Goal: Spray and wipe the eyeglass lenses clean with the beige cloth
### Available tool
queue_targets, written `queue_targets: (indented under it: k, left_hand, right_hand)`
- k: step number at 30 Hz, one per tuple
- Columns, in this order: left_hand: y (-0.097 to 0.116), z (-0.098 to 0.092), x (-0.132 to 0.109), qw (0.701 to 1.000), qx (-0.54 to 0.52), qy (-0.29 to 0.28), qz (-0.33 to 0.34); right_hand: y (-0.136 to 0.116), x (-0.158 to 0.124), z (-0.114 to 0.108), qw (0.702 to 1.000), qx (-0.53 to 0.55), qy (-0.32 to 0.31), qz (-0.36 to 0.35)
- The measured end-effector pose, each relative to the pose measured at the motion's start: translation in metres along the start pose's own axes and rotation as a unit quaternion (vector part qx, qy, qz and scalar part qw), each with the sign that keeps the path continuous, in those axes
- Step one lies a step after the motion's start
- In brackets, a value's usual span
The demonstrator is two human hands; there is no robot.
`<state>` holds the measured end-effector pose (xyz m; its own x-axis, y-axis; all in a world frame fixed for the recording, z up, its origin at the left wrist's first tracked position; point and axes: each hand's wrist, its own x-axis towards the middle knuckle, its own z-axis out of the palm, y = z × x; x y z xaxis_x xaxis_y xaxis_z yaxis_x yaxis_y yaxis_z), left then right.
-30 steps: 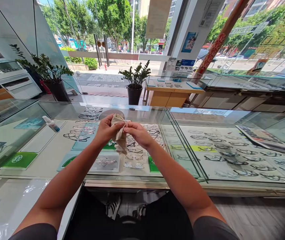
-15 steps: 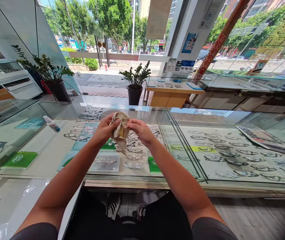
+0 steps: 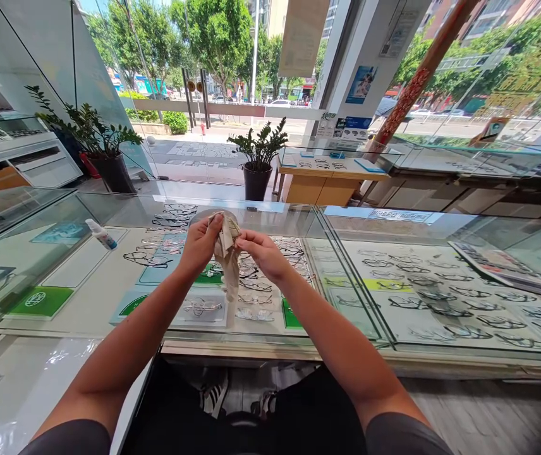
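A crumpled beige cloth (image 3: 229,256) is bunched between my two hands above the glass counter, its loose end hanging down. My left hand (image 3: 200,243) is closed on the cloth's upper left, thumb pressed on top. At the cloth's right edge, my right hand (image 3: 263,253) is closed in a pinch. Folds and fingers hide what it grips; a small thin item inside the cloth cannot be made out. Beneath the hands, under glass, lie rows of eyeglasses (image 3: 255,299) and a pair on a pale tray (image 3: 201,308).
A white spray bottle (image 3: 101,234) stands on the counter at left. To the right, a second glass case holds many glasses (image 3: 472,291), with a magazine (image 3: 502,268) on top. Potted plants (image 3: 257,164) stand beyond the counter near the window. A white surface (image 3: 38,385) lies at lower left.
The cloth has been folded over and its hanging end reaches lower. My left thumb has moved up, and my right hand has shifted slightly left and down.
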<state>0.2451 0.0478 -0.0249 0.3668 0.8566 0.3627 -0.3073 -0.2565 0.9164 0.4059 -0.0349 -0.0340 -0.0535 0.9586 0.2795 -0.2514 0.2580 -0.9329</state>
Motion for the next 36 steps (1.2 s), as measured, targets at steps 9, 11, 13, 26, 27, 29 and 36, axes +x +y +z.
queue_targets:
  k: [9,11,13,26,27,29,36]
  left_hand:
    - [0.029,-0.026,0.022,0.988,-0.081,0.129,0.032]
    - [0.036,-0.034,0.024,0.987,-0.061,0.146,0.04]
    - [0.039,-0.04,0.025,0.988,-0.03,0.143,0.047]
    - [0.022,-0.062,0.029,0.79,0.607,-0.027,-0.083]
    - [0.02,-0.063,0.029,0.759,0.639,-0.061,-0.108]
    - [0.016,-0.064,0.029,0.725,0.667,-0.102,-0.135]
    - [0.016,-0.046,0.024,0.82,0.544,-0.068,0.162]
  right_hand:
    - [-0.02,-0.001,-0.018,0.994,0.087,0.062,-0.02]
    - [-0.021,-0.001,-0.02,0.993,0.093,0.067,-0.023]
    - [-0.023,-0.001,-0.022,0.993,0.094,0.07,-0.026]
    - [-0.042,0.002,-0.052,0.985,0.088,0.128,-0.071]
    - [-0.044,0.002,-0.055,0.985,0.087,0.132,-0.071]
    - [-0.047,0.001,-0.058,0.985,0.083,0.135,-0.07]
    - [-0.052,-0.002,-0.061,0.994,0.062,0.079,-0.048]
